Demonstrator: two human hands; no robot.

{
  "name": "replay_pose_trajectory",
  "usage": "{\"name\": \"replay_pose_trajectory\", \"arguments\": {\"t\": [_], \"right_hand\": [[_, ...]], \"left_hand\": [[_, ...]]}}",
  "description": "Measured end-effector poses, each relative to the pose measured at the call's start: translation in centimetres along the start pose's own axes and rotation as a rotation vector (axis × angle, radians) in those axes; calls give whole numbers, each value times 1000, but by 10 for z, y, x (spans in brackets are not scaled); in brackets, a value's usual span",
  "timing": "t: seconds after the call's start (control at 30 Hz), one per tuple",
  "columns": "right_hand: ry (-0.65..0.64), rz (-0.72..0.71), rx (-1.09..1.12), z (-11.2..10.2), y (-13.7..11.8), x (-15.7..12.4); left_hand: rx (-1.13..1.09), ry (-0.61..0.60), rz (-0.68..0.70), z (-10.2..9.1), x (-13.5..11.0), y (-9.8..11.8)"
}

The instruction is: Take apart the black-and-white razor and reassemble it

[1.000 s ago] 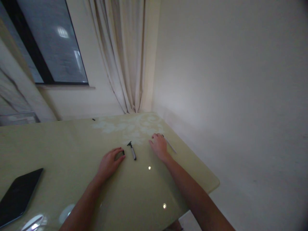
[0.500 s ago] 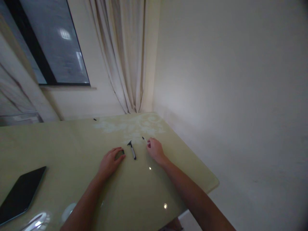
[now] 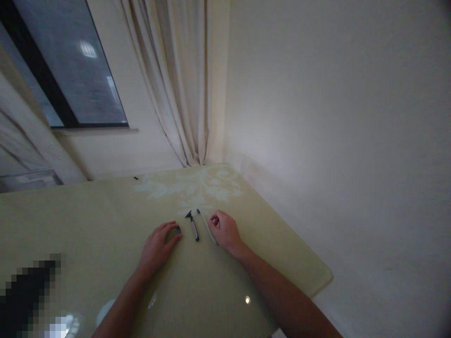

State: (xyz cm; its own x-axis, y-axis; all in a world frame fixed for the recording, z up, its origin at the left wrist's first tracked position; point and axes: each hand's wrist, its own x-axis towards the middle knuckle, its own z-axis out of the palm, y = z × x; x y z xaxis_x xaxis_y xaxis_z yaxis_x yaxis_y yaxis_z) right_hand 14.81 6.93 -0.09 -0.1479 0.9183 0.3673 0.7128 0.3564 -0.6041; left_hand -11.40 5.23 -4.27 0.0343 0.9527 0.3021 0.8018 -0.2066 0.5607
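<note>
My left hand [image 3: 160,246] rests on the table, thumb and fingers curved round a small dark block-like piece [image 3: 178,230] whose kind I cannot make out. Just to its right lies a razor [image 3: 193,226] with a grey and black handle, its head pointing away from me. Alongside the razor is a slim pale stick with a dark tip [image 3: 207,226], which looks like a toothbrush. My right hand [image 3: 226,232] is right beside this stick, fingers curled in and seemingly empty. The hand partly hides the stick's near end.
The pale green table [image 3: 197,291] has a white floral pattern at its far corner. A small dark object [image 3: 136,178] lies by the back edge. A dark flat shape [image 3: 28,291], pixelated, is at the lower left. Wall and curtain [image 3: 179,94] border the table.
The toothbrush-like stick has come left, next to the razor, and my right hand's fingers have come off it. My left hand keeps its hold. The view has shifted slightly.
</note>
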Motion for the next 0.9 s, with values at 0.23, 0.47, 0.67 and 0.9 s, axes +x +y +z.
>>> {"name": "replay_pose_trajectory", "arguments": {"t": [0.23,0.47,0.67,0.9], "right_hand": [[-54,-38,68,7,-7,-5],[-111,-128,-127,15,-14,-9],[-156,-198,-321,29,-33,-12],[-199,-131,-274,39,-32,-12]], "left_hand": [[43,11,-6,1,-4,-1],[76,29,13,2,-6,-1],[105,42,66,3,-7,-1],[74,60,95,0,-9,6]]}}
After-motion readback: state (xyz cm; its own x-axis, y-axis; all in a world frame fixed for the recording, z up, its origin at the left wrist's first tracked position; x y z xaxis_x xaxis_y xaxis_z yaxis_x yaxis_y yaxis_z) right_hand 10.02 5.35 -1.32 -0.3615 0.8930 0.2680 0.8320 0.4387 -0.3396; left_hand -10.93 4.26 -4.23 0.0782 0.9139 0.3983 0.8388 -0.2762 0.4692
